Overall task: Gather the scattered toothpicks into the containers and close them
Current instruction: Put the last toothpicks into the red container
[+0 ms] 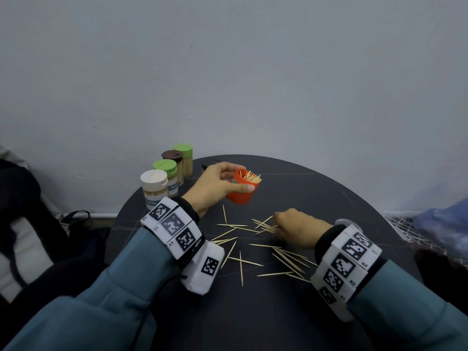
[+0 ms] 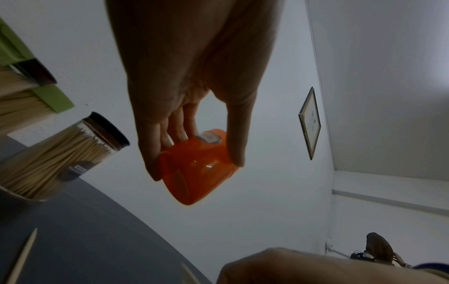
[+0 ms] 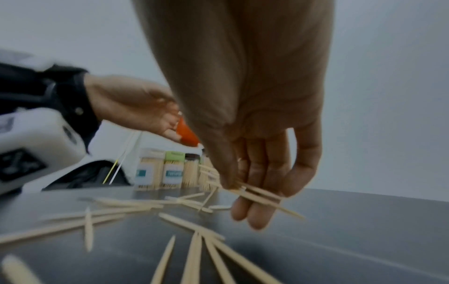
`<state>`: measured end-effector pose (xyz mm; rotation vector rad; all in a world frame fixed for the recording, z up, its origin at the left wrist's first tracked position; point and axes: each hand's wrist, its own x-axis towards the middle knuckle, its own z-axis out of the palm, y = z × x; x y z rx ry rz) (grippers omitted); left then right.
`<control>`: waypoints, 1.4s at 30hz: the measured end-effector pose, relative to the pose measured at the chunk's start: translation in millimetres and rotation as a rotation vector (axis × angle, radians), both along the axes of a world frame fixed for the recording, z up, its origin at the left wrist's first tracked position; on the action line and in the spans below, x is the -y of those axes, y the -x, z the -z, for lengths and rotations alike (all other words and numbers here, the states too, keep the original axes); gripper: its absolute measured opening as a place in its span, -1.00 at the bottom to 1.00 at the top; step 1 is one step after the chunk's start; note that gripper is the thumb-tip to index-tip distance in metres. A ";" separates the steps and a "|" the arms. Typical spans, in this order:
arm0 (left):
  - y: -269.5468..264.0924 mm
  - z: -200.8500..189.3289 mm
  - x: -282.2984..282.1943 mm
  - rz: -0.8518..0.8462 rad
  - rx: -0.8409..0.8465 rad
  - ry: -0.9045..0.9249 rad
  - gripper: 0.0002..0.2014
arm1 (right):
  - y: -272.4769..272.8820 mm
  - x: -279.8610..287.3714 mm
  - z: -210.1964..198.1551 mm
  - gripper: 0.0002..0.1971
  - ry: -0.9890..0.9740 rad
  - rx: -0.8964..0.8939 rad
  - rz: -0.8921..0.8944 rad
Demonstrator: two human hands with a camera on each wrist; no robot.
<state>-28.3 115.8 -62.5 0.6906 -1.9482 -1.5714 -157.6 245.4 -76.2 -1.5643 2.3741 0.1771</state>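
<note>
Left hand (image 1: 212, 184) grips orange container (image 1: 241, 190), tilted above surface (image 1: 329, 188), toothpicks poking out. Right hand (image 1: 298, 230) pinches small bundle (image 3: 257, 194) over scattered toothpicks (image 1: 243, 249). Risks: tilt spills contents; loose pinch drops sticks. Four capped containers (image 1: 164, 178) stand well left, not in way.

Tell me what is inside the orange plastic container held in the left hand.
Wooden toothpick tips stick out of the open orange plastic container; the left hand and the opaque wall hide how full it is.
</note>
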 end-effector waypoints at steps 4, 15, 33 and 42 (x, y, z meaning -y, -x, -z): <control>-0.4 0.9 0.3 0.008 0.004 -0.003 -0.46 | 12.0 -2.7 -2.4 -0.78 0.094 0.188 0.082; 0.1 -1.1 -0.9 0.018 -0.007 -0.010 -0.47 | 23.9 -5.7 -24.1 -0.87 0.124 0.369 0.036; 3.2 2.5 -3.5 0.039 -0.008 -0.041 -0.47 | -1.1 33.9 -55.7 -0.90 1.029 0.690 0.058; 2.5 0.5 -5.9 0.057 -0.024 -0.041 -0.50 | 9.6 22.8 -37.4 -0.81 0.965 0.734 0.013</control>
